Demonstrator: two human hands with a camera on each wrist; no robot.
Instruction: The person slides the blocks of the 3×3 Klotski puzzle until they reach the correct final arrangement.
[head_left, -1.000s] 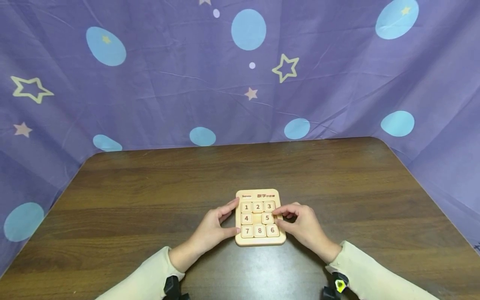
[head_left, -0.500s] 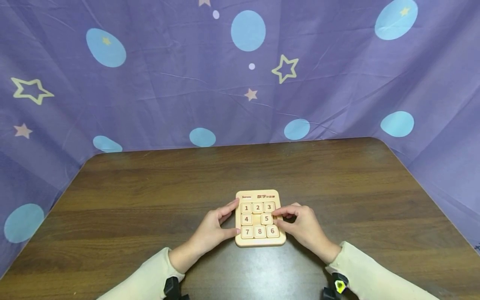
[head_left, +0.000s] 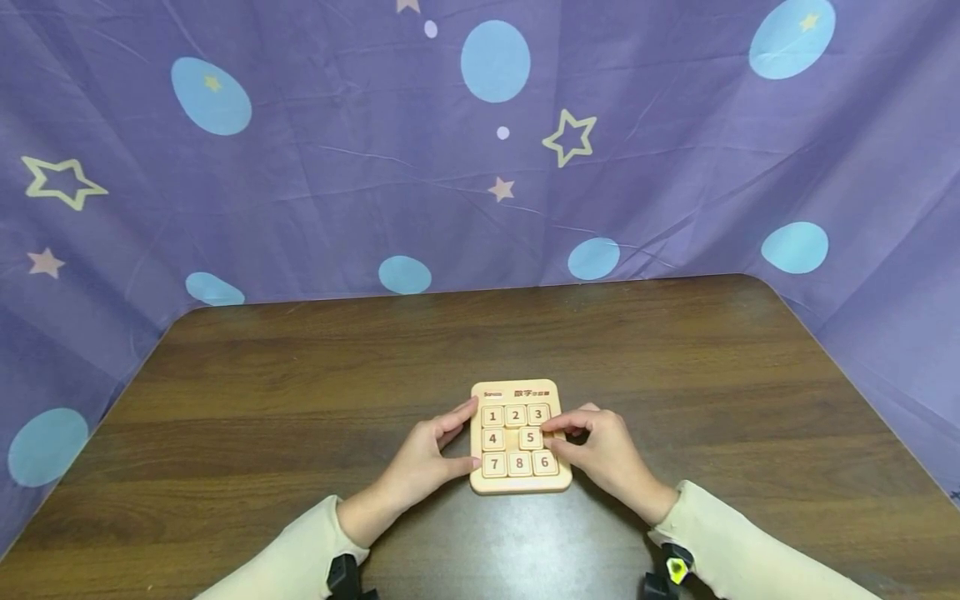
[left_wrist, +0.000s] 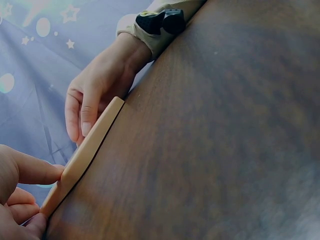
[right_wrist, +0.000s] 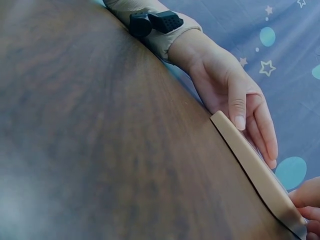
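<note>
A pale wooden sliding number puzzle [head_left: 521, 484] lies flat on the brown table. Its rows read 1, 2, 3, then 4, gap, 5, then 7, 8, 6. My left hand [head_left: 420, 458] holds the board's left edge, thumb near the 7 tile and fingers higher up. Thumb and index finger of my right hand [head_left: 611, 450] meet the right side of the 5 tile [head_left: 530, 437], which sits shifted left into the row's gap. From the side, the left wrist view shows the board's edge [left_wrist: 80, 155] between both hands.
The wooden table [head_left: 300, 375] stretches around the board to rounded far corners. Behind it hangs a purple curtain [head_left: 337, 167] with stars and blue dots. Black wrist cameras sit on both sleeves, such as the right one [head_left: 675, 562].
The 5 tile has slid slightly left along the middle row, and my right fingertips have moved left with it. My left hand and the board have stayed put.
</note>
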